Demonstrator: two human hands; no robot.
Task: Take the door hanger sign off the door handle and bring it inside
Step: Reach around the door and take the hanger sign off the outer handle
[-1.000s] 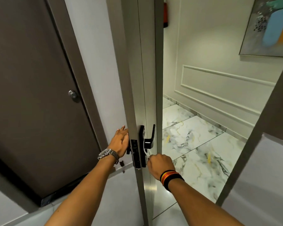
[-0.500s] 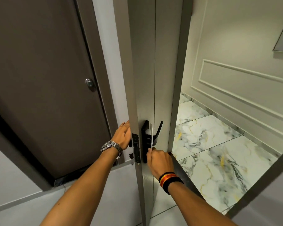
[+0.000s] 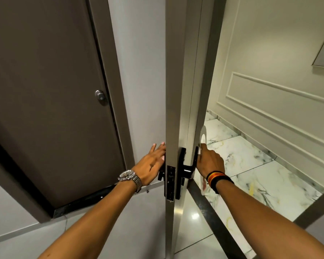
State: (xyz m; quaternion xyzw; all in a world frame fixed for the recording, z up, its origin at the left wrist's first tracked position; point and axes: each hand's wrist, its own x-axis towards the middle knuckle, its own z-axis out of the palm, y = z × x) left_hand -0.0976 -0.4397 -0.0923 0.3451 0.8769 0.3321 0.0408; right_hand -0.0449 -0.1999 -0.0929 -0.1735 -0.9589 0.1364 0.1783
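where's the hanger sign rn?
Head view, right of centre: the door hanger sign is edge-on beside the outer black door handle, gripped by the right hand.

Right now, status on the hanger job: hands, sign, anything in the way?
Left hand flat on door's inner side. Right hand gripping door hanger sign, sign lifted above black handle. Door edge between the hands; nothing else obstructing.

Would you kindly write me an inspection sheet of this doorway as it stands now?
Surface: marble floor beyond the open door.
Job's things: white door hanger sign lifted above the black door handle, seemingly off the lever.
Clutter: nothing seen.
Grippers: right hand pinches the sign; left hand open against the door's other face.
Cables: nothing seen.
Surroundings: brown door left, panelled wall right.
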